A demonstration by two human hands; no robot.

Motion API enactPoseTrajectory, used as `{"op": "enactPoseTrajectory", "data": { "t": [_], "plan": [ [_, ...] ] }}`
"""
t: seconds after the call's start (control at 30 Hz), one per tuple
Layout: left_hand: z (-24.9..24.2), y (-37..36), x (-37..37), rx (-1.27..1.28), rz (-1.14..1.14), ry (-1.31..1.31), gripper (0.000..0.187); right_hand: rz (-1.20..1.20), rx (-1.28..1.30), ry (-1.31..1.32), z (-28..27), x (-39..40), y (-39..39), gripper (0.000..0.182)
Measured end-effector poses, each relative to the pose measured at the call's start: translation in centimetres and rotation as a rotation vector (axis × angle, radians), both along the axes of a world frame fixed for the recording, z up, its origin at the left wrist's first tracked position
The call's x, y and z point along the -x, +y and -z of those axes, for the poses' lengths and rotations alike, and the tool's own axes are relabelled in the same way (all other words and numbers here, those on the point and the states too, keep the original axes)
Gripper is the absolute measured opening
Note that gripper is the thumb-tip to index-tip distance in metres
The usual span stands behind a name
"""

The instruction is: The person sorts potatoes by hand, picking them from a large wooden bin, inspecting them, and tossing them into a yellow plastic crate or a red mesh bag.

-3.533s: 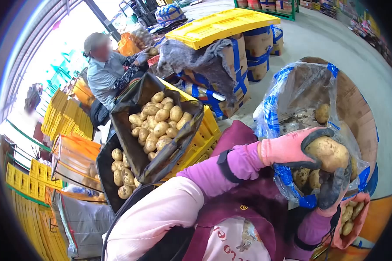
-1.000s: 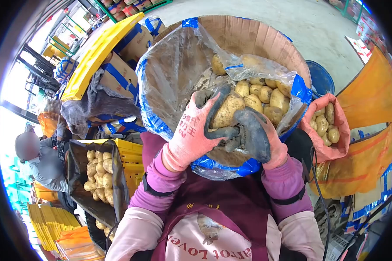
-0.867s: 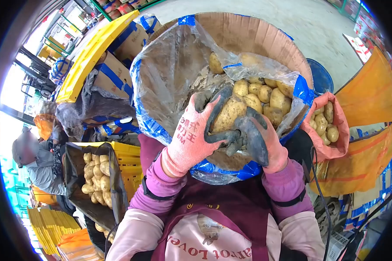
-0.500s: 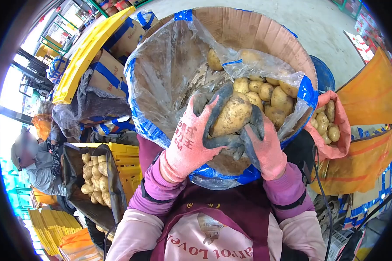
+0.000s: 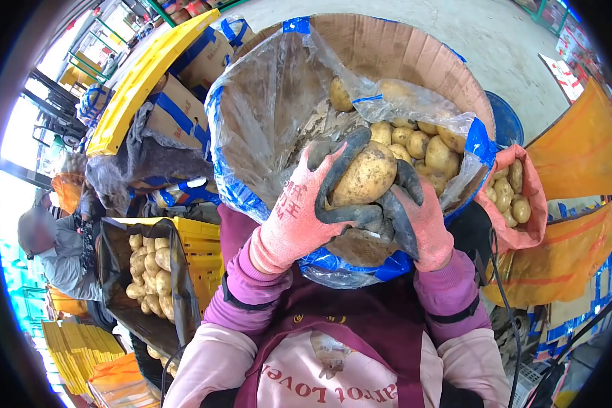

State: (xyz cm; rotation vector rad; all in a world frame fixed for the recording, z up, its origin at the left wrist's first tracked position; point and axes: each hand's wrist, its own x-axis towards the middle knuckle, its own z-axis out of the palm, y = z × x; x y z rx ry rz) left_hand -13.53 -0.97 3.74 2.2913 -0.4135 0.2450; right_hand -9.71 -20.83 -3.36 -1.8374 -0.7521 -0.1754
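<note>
Both my hands wear pink gloves with dark grey palms and hold one large potato (image 5: 364, 178) between them. My left hand (image 5: 299, 211) cups it from the left, fingers curled around it. My right hand (image 5: 418, 217) grips it from the right and below. The potato is held over the near rim of a big cardboard drum (image 5: 415, 54) lined with a clear and blue plastic bag (image 5: 265, 115). Several more potatoes (image 5: 425, 146) lie inside the bag behind my hands.
A pink sack of potatoes (image 5: 510, 197) hangs at the right beside orange bags (image 5: 578, 156). At the left a black-lined yellow crate (image 5: 153, 268) holds several potatoes. Another person (image 5: 51, 251) sits far left. Cardboard boxes under a yellow lid (image 5: 149, 75) stand behind.
My view swung from the left crate to the drum. Over the last second my hands turned the potato and lifted it slightly, keeping their grip.
</note>
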Motion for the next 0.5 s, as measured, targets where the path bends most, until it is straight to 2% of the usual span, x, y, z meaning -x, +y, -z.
{"op": "enactPoseTrajectory", "data": {
  "t": [0.07,0.1,0.17,0.2,0.3,0.33,0.4,0.43,0.5],
  "plan": [
    [-0.2,0.2,-0.3,0.048,0.005,0.004,0.092,0.002,-0.052,-0.085,-1.1,-0.2,0.2,0.038],
    [-0.3,0.2,-0.5,0.094,0.011,0.008,0.092,-0.134,-0.319,0.443,-2.8,-0.3,0.0,0.038],
    [0.4,0.4,-0.4,0.077,-0.029,-0.064,0.09,-0.272,-0.58,0.972,-3.6,-0.4,-0.1,0.039],
    [0.6,0.4,-0.2,0.059,-0.066,-0.13,0.088,-0.404,-0.692,0.947,-3.1,-0.6,-0.4,0.039],
    [0.1,-0.3,0.3,-0.049,-0.181,-0.207,0.082,-0.278,-0.822,0.946,-2.5,-0.6,0.3,0.04],
    [-0.1,-0.5,0.6,-0.049,-0.181,-0.204,0.082,-0.475,-0.889,0.96,-2.0,-0.8,-0.4,0.04],
    [-0.3,-0.8,1.0,-0.264,-0.219,-0.232,0.082,-0.671,-0.953,0.969,-1.7,-0.7,-0.7,0.041],
    [-0.2,-0.7,1.0,-0.263,-0.219,-0.231,0.082,-0.5,-0.767,0.759,-1.8,-0.4,-0.4,0.04],
    [0.0,-0.6,0.8,-0.351,-0.164,-0.274,0.085,-0.332,-0.579,0.549,-2.6,-0.4,-0.3,0.04]
  ]
}}
